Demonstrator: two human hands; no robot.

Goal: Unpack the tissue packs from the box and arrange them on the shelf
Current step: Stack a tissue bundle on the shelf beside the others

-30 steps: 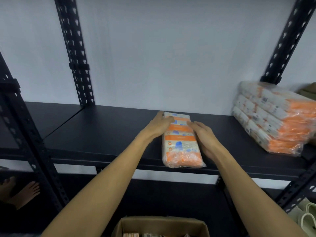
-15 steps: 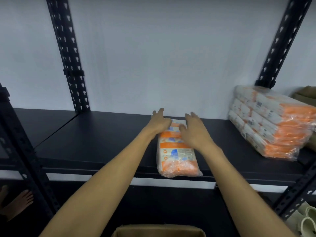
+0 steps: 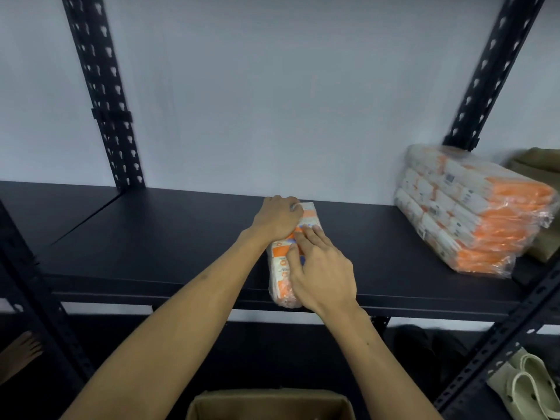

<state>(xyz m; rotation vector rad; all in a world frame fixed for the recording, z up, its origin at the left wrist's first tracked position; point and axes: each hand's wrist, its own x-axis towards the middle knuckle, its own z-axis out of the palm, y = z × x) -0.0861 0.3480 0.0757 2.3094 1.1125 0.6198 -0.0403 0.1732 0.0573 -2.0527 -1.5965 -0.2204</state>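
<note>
Tissue pack (image 3: 280, 269): laid flat on the shelf (image 3: 157, 237).
Left hand (image 3: 277, 218): curled over its far end.
Right hand (image 3: 322, 272): pressed flat on top, fingers straight.

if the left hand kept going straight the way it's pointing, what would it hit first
Probably the wall. The left hand rests on the far end of the tissue pack, pointing toward the back of the shelf. Only a narrow strip of shelf seems to lie between, though depth is hard to judge.

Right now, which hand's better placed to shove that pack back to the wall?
Probably left. The left hand grips the far end of the tissue pack; the right hand lies flat on top near the shelf edge.
</note>
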